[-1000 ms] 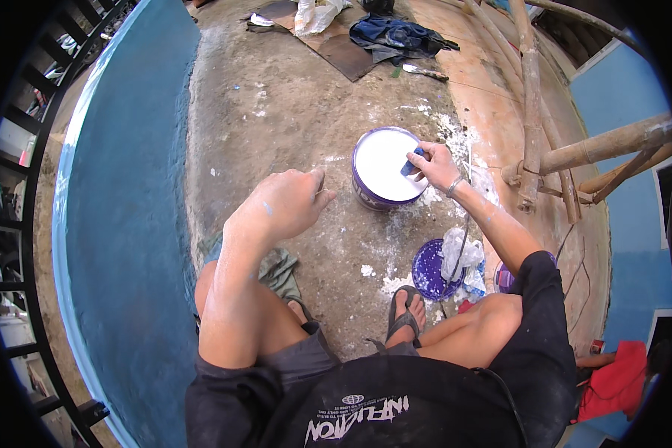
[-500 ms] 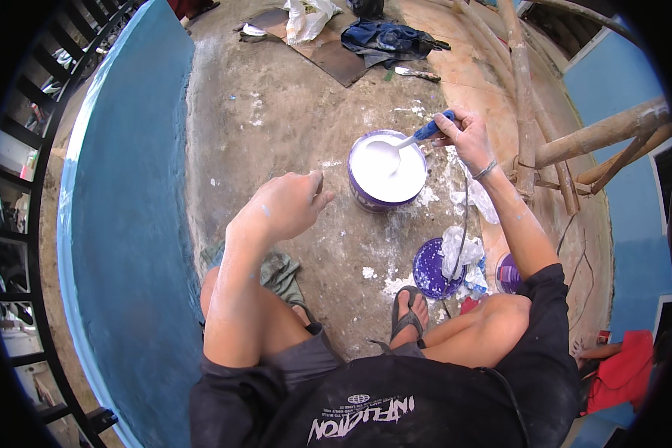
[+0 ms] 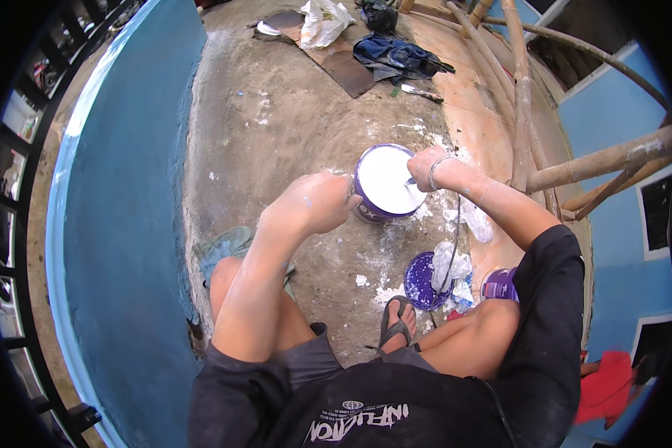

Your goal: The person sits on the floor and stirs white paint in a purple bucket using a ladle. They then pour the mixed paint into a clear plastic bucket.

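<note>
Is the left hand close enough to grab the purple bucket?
Probably yes. The left hand is right beside the purple bucket, and nothing seems to be in between.

At six o'clock we wear a black short-sleeved T-shirt (image 3: 440, 411) with a white globe emblem (image 3: 353, 405) and jagged white lettering (image 3: 358, 423), plus dark grey cloth shorts (image 3: 308, 355). At five sits our dark thonged flip-flop (image 3: 396, 328); at two, a thin silvery bracelet (image 3: 433, 172) below our right hand (image 3: 423, 160).
</note>
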The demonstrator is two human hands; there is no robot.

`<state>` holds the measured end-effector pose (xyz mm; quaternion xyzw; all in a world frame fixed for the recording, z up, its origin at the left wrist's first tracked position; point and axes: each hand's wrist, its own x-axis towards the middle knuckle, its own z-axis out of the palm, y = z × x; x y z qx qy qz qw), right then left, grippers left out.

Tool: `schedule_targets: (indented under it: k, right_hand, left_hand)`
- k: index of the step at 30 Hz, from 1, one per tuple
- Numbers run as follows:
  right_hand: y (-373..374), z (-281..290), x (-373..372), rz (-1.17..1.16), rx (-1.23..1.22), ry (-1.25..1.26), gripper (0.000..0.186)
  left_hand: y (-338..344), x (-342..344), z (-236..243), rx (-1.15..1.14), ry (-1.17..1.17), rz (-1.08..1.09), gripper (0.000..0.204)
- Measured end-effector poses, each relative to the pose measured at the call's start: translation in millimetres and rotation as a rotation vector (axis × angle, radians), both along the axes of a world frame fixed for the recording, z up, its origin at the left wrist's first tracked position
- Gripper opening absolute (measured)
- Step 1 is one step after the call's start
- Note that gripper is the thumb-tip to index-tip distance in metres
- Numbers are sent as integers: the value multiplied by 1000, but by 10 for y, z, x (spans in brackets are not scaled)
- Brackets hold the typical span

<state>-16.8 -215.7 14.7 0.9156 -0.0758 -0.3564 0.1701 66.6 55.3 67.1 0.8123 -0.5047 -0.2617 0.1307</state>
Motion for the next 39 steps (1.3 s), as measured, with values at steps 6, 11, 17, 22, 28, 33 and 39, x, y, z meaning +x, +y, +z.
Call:
schedule_targets:
  k: [6, 11, 17, 22, 28, 33, 39]
  right_hand:
    - [-95, -254, 295, -116, 18, -193, 34]
    - [28, -370, 410, -119, 80, -350, 35]
    - [374, -491, 105, -4, 175, -406, 34]
    - [403, -276, -229, 15, 135, -336, 32]
    - [102, -7, -406, -51, 26, -354, 33]
    - [-64, -103, -161, -107, -112, -413, 33]
    - [57, -327, 250, -74, -42, -426, 33]
  left_hand:
    - [48, 162, -36, 3, 55, 10, 34]
    - [34, 298, -22, 34, 69, 92, 35]
    - [-135, 462, -275, -23, 46, 38, 32]
    - [-653, 401, -1077, -313, 223, 470, 32]
    - [-1010, -322, -2439, -628, 724, 935, 50]
    - [-1108, -621, -2848, -954, 910, 870, 59]
    - [-1161, -700, -2700, -974, 767, 926, 59]
